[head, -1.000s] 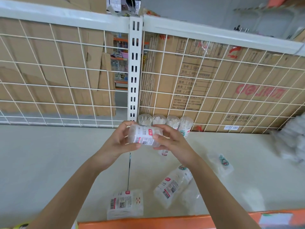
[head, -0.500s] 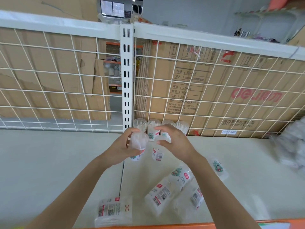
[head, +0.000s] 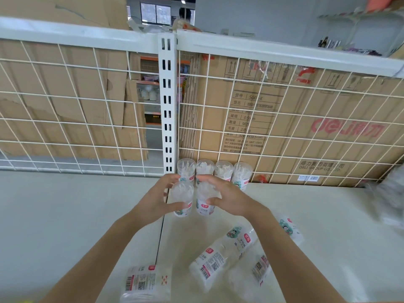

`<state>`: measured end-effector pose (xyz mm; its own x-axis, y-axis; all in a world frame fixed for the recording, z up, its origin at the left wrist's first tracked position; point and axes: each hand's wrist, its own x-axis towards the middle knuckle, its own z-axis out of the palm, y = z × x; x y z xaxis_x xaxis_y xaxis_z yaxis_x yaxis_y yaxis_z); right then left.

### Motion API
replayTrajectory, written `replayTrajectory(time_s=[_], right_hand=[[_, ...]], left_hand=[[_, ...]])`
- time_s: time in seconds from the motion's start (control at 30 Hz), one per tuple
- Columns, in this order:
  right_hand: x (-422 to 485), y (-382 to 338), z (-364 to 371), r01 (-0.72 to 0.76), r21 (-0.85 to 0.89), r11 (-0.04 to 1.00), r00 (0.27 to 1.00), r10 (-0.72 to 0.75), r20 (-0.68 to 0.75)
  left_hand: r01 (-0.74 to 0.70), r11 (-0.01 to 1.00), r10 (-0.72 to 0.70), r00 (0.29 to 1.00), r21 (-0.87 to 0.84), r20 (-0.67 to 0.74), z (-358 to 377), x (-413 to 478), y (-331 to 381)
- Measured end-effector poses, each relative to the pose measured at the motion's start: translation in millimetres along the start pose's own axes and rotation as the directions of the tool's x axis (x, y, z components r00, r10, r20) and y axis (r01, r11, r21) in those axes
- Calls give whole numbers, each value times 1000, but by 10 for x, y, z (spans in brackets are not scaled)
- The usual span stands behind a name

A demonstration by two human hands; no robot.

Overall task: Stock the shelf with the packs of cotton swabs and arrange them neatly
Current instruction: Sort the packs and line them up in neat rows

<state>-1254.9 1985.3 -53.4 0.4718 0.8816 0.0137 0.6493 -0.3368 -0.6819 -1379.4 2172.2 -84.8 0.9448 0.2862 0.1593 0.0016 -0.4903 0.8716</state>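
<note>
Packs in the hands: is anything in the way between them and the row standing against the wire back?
Nothing visible. The left hand grips the left pack and the right hand the right pack, both just in front of the back row. The loose packs lie nearer the person, out of the way.

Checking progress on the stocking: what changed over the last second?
The tub held sideways in both hands now stands upright on the shelf, gripped by the left hand; the right hand moved onto the neighbouring front tub. The back row of four and the lying packs stayed put.
</note>
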Motion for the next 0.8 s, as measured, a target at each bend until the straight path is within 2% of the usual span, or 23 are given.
replayTrajectory(time_s=[0.1,0.2,0.33,0.47,0.63,0.8], right_hand=[[-11,-8,-30,-2,29,1000,997,5,-77],[-23,-20,-32,-24,-43,999,978,15,-208],[-9,-21,-38,-6,-43,999,990,0,-142],[4,-36,-67,-14,13,1000,997,15,-72],[27,-41,-54,-25,-2,1000,986,24,-168],[48,-47,-75,-24,5,1000,988,25,-155]], left_hand=[[-98,989,95,995,113,26,-88,34,69],[-160,963,142,985,218,98,-150,84,96],[-196,945,162,976,263,144,-143,135,76],[-213,942,190,976,259,110,-109,146,67],[-231,937,211,972,261,102,-101,150,71],[-235,942,218,971,241,95,-106,170,53]])
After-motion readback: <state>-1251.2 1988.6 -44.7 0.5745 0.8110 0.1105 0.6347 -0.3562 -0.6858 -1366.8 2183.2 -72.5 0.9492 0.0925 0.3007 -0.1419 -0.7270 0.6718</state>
